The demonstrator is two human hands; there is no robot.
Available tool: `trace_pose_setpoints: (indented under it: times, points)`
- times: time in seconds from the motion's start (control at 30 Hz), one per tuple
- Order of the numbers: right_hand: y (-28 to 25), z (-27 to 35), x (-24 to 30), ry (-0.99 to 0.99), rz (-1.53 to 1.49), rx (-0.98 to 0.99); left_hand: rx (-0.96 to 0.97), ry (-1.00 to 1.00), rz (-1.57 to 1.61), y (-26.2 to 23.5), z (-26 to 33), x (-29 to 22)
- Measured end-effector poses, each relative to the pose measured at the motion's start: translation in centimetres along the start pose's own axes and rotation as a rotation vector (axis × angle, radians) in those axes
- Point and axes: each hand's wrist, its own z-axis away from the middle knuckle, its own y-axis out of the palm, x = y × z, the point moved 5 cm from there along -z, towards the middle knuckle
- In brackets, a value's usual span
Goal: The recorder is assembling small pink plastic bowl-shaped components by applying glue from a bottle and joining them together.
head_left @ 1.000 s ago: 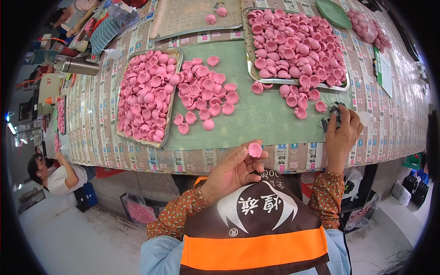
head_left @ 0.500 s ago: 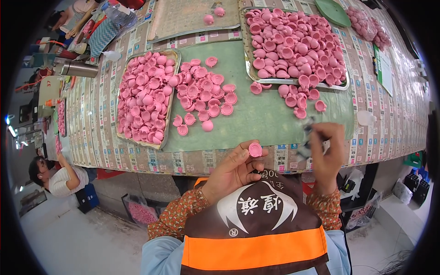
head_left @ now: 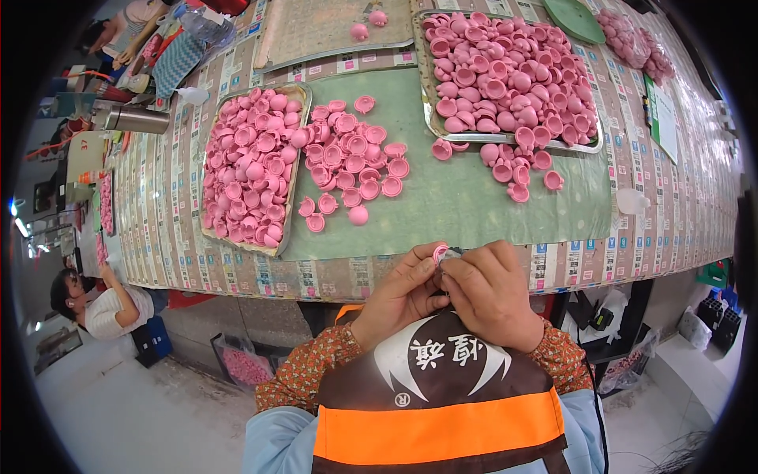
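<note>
At the table's near edge my two hands meet in front of the apron. My left hand (head_left: 401,291) pinches a small pink cup-shaped piece (head_left: 439,252) between thumb and fingers, its hollow side partly showing. Closed against that piece from the right is my right hand (head_left: 496,296). A bit of something greyish (head_left: 452,254) peeks out at its fingertips; the rest is hidden, so its kind cannot be made out. Beyond my hands, a loose group of pink pieces (head_left: 357,146) lies on the green mat (head_left: 418,207).
A heaped tray (head_left: 294,207) of pink pieces stands at left, and a larger heaped tray (head_left: 430,114) at far right. Behind is a tray (head_left: 335,35) with two pink pieces. A green plate (head_left: 575,21), bagged pieces (head_left: 624,39) and a steel flask (head_left: 138,118) are farther off.
My right hand has come left and down to the pink piece, bringing the blurred grey thing with it. My left hand stays in place; the piece has turned more edge-on.
</note>
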Motion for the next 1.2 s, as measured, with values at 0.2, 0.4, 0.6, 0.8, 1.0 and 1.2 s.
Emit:
trace_pose_setpoints:
  times: [0.2,0.4,0.6,0.8,1.0,1.2]
  points:
    - [-3.8,-0.3,-2.3,0.162,-0.096,-0.2,0.001,0.003,0.018,-0.4,0.2,-0.2]
    - [-7.3,2.0,-7.4,0.437,0.091,-0.319,-0.004,-0.021,0.043,0.5,-0.1,-0.1]
    - [-9.0,3.5,-11.1,0.556,0.342,-0.381,-0.017,-0.044,-0.009,0.4,0.1,-0.2]
    - [-8.5,2.3,-9.8,0.416,0.671,-0.444,-0.048,-0.024,-0.041,0.7,0.3,-0.5]
    - [-6.3,0.3,-11.5,0.46,0.638,-0.271,-0.039,-0.015,-0.047,1.1,0.4,-0.7]
    - [-6.0,0.6,-10.0,0.43,0.409,-0.17,-0.041,0.0,-0.038,0.7,0.5,-0.8]
